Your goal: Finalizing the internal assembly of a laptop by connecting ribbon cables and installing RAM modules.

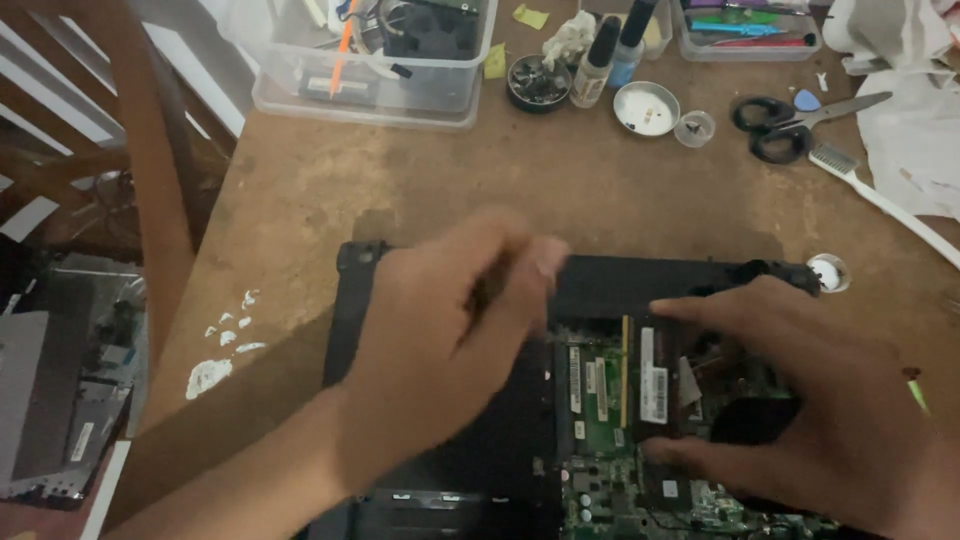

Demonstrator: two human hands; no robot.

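Note:
An opened black laptop base (600, 285) lies on the brown table, its green circuit board (600, 400) exposed. My left hand (440, 330) hovers over the left half of the laptop, blurred, with fingers curled together near the board's top edge; whether it holds anything I cannot tell. My right hand (820, 400) rests on the right side of the board, thumb and fingers spread around a small memory module (655, 380) with white labels, touching its edges.
At the table's far edge stand a clear plastic bin (370, 85) of parts, two small bottles (600, 60), a round tin (538, 82), a white dish (646, 108), black-handled scissors (790, 125) and a white toothbrush (880, 200). A wooden chair frame (150, 170) stands left.

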